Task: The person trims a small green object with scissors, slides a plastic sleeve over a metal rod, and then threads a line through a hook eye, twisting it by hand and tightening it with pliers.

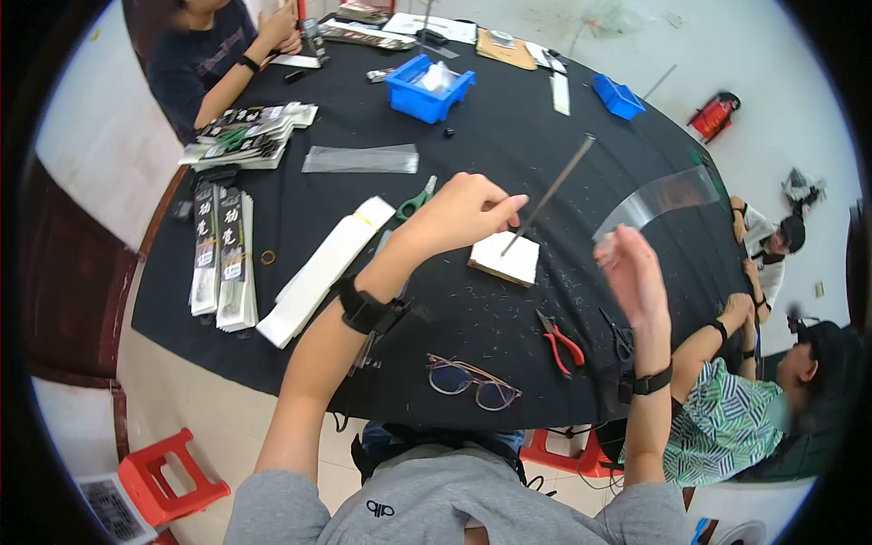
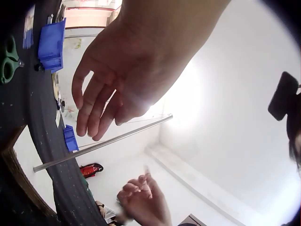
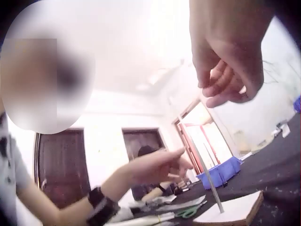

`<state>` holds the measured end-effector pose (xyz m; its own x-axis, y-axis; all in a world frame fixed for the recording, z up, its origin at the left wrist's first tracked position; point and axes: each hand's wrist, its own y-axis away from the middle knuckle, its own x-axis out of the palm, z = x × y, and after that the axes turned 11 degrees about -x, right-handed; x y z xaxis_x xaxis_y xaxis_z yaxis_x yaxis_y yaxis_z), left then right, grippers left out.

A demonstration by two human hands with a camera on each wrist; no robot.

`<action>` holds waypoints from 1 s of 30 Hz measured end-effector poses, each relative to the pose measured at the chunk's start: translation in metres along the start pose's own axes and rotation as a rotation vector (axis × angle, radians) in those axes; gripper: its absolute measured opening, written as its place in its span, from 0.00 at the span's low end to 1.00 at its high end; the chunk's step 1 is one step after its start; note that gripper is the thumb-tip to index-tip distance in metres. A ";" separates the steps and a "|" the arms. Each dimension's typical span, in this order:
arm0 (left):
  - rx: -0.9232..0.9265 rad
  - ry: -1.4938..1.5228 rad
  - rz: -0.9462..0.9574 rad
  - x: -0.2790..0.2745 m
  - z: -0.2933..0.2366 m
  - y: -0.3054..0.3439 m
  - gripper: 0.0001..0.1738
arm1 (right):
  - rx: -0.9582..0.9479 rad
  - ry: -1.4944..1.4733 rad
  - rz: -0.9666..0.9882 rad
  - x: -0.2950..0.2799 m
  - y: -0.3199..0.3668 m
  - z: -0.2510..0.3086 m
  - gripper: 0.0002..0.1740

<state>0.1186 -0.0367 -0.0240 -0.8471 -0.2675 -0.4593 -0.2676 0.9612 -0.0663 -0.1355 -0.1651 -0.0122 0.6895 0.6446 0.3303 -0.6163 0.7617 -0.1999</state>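
A slim grey metal rod [image 1: 551, 191] stands in a white-topped block with rough brown sides [image 1: 505, 261], well in from the near edge of the black-clothed tabletop [image 1: 418, 313]. My left grip [image 1: 468, 213] hovers beside the rod, fingers apart and loosely bent, holding nothing. My right grip [image 1: 633, 277] is raised across from it, loosely curled, nothing visible in it; the rod rises between them with air on both sides. A curved clear plastic sheet [image 1: 668, 198] lies beyond my right fingers; whether they touch, I cannot tell. Red-handled pliers [image 1: 563, 345] and black scissors [image 1: 619, 338] lie nearer me; thin-framed glasses [image 1: 472, 381] rest close to the near edge.
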 end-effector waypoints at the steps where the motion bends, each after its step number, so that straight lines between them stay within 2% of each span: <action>1: 0.002 -0.009 -0.001 0.000 -0.001 0.000 0.23 | 0.061 -0.014 0.030 -0.001 0.005 -0.002 0.09; 2: 0.004 -0.011 0.001 0.001 -0.001 0.000 0.23 | 0.124 -0.027 0.059 0.000 0.010 -0.003 0.09; 6: 0.005 0.027 0.036 0.003 -0.002 0.001 0.22 | 0.083 0.054 0.013 0.015 0.006 0.001 0.14; 15: -0.054 0.006 0.039 0.003 -0.004 0.003 0.24 | -0.329 0.205 0.040 0.059 -0.059 0.054 0.14; 19: -0.047 0.032 0.040 0.003 -0.002 0.002 0.23 | -0.449 0.286 0.095 0.075 -0.075 0.061 0.12; 22: -0.051 0.001 0.046 0.001 -0.003 0.002 0.23 | -0.490 0.293 0.122 0.081 -0.082 0.057 0.12; 30: -0.053 0.009 0.050 0.001 -0.005 0.003 0.23 | -0.443 0.319 0.148 0.089 -0.078 0.062 0.12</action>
<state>0.1144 -0.0345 -0.0202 -0.8641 -0.2202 -0.4526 -0.2486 0.9686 0.0034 -0.0492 -0.1712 0.0903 0.7309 0.6823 -0.0125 -0.5444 0.5719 -0.6136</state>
